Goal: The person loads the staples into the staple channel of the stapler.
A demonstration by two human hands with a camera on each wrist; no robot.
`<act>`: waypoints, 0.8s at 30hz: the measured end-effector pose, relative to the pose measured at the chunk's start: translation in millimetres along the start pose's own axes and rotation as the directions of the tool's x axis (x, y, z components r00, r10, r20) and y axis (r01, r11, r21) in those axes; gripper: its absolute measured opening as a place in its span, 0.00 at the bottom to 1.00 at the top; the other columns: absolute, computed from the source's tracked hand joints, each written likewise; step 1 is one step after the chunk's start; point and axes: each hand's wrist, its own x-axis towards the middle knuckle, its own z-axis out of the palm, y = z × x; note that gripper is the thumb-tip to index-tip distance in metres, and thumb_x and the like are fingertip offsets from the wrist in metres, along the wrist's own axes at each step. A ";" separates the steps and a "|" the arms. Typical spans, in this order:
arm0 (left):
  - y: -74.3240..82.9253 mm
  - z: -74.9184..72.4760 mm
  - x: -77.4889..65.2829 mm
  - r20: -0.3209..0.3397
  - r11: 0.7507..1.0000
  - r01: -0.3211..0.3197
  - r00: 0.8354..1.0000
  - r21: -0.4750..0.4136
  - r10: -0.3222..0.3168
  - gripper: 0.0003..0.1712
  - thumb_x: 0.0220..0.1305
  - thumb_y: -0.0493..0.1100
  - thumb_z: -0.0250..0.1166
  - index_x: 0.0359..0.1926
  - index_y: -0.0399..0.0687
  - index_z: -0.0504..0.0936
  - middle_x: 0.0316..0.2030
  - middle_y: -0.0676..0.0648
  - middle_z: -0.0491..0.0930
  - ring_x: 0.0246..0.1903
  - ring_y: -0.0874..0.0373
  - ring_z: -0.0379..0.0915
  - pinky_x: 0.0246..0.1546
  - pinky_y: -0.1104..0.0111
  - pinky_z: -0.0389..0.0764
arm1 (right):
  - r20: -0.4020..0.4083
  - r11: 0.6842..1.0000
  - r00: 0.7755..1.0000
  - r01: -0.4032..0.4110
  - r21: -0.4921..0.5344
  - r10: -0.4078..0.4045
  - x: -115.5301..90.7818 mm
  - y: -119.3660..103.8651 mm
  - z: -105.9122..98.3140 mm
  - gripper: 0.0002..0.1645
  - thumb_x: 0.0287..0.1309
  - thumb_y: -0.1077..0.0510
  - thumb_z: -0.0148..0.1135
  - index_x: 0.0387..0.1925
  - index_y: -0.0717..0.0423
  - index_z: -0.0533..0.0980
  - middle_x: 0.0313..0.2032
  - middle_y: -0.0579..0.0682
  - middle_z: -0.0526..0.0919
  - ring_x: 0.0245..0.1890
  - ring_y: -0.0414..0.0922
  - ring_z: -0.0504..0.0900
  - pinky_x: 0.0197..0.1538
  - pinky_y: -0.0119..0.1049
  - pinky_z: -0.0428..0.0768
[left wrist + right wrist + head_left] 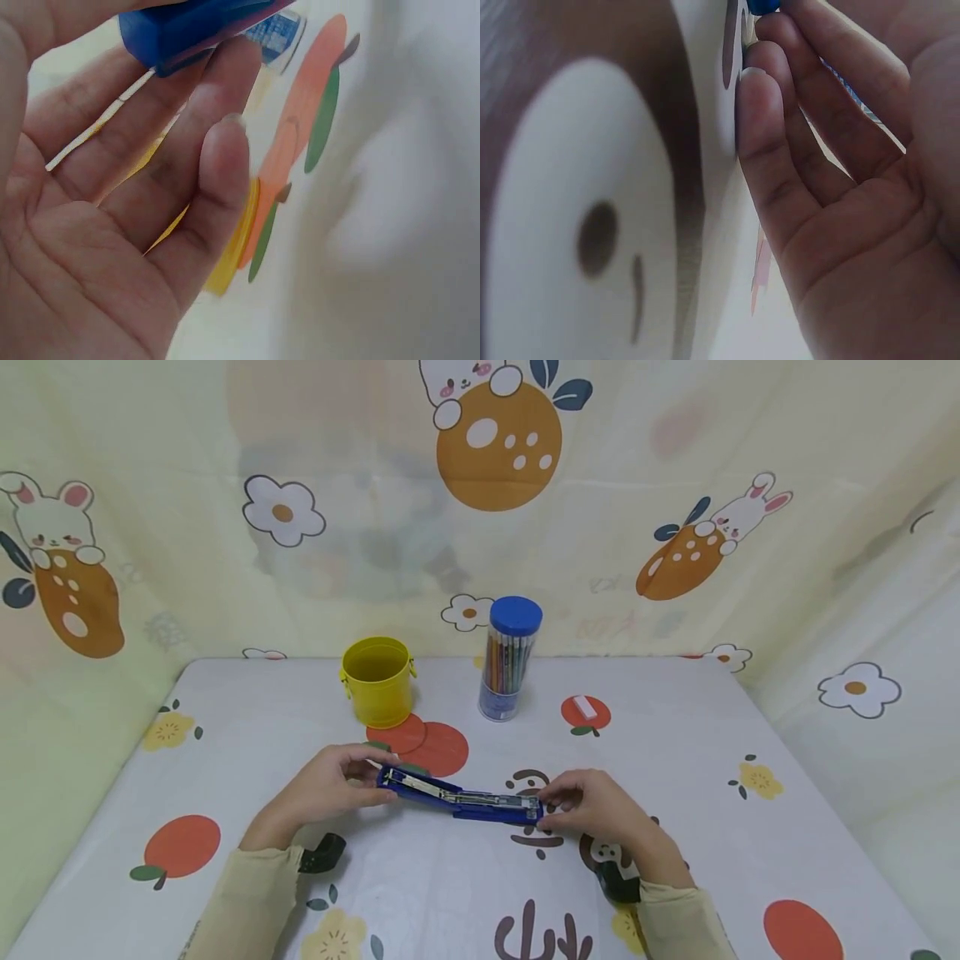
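A long blue plastic stapler [459, 797], swung open flat so its metal staple channel is showing, is lying across the middle of the bench [750, 860], which is covered in a white cloth printed with fruit and flowers. The left hand [330, 785] is holding the stapler's left end, thumb above and fingers curled beneath it; the left wrist view is showing the blue end resting against the fingertips [225, 82]. The right hand [596, 806] is pinching the stapler's right end, its grip closed around it, and the right wrist view is showing its fingers [780, 150] bent beside a small patch of blue.

Behind the stapler, a small yellow metal bucket [377, 681] is standing upright. Just to its right, a clear cylindrical tub of coloured pencils with a blue lid [510, 658] is standing upright too. A small white eraser [584, 707] is lying near the tub's right side.
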 end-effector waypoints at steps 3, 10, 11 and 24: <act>3.3 2.5 0.6 -0.027 0.999 -0.051 0.998 0.004 0.051 0.25 0.56 0.43 0.78 0.56 0.47 0.85 0.47 0.52 0.83 0.44 0.52 0.79 0.50 0.58 0.80 | 0.000 1.000 1.000 -0.009 0.001 0.009 0.1 0.0 0.1 0.19 0.46 0.55 0.82 0.42 0.50 0.87 0.33 0.45 0.81 0.33 0.45 0.77 0.38 0.37 0.78; 12.7 12.8 4.8 -0.078 0.979 -0.198 0.978 -0.050 0.194 0.30 0.58 0.41 0.76 0.62 0.49 0.81 0.53 0.51 0.82 0.48 0.55 0.80 0.56 0.51 0.76 | 0.010 1.000 1.000 0.012 0.007 -0.012 -0.8 0.2 -0.3 0.22 0.46 0.54 0.82 0.45 0.51 0.85 0.34 0.45 0.82 0.34 0.45 0.77 0.38 0.36 0.78; 14.5 14.5 5.2 -0.084 0.976 -0.210 0.975 -0.059 0.205 0.30 0.58 0.40 0.76 0.62 0.50 0.81 0.54 0.52 0.82 0.48 0.55 0.80 0.56 0.51 0.76 | 0.010 1.000 1.000 0.020 0.007 -0.020 -0.5 0.4 -0.1 0.23 0.47 0.55 0.82 0.47 0.51 0.85 0.34 0.45 0.82 0.35 0.45 0.77 0.39 0.35 0.78; 35.2 41.2 14.7 -0.124 0.960 -0.275 0.956 -0.060 0.266 0.26 0.61 0.42 0.75 0.60 0.55 0.83 0.50 0.55 0.83 0.48 0.57 0.79 0.54 0.46 0.77 | 0.008 0.996 0.997 0.076 0.048 -0.077 -1.2 2.9 1.5 0.41 0.45 0.50 0.83 0.63 0.45 0.76 0.38 0.43 0.83 0.37 0.46 0.80 0.41 0.37 0.81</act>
